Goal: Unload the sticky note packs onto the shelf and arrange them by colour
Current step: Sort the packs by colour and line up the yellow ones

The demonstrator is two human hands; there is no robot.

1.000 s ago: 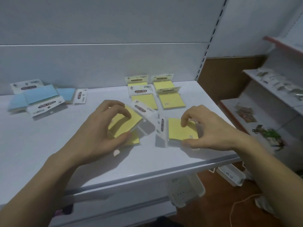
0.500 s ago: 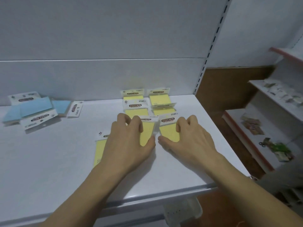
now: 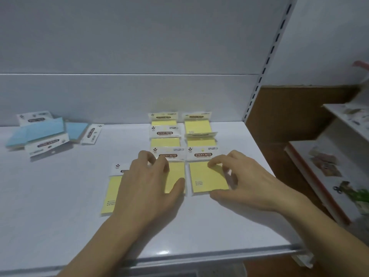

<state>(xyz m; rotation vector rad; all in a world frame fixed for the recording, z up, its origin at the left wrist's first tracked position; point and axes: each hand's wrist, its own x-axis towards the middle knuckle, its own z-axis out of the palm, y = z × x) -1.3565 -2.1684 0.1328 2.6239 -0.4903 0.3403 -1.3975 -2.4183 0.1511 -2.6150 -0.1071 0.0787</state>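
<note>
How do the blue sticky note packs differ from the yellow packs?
The blue packs lie in a loose, overlapping heap at the back left; the yellow packs mostly form two tidy columns further right. Nothing touches the blue packs; the left hand and right hand hold the front yellow packs. Both kinds have white header cards and lie on the shelf.
</note>
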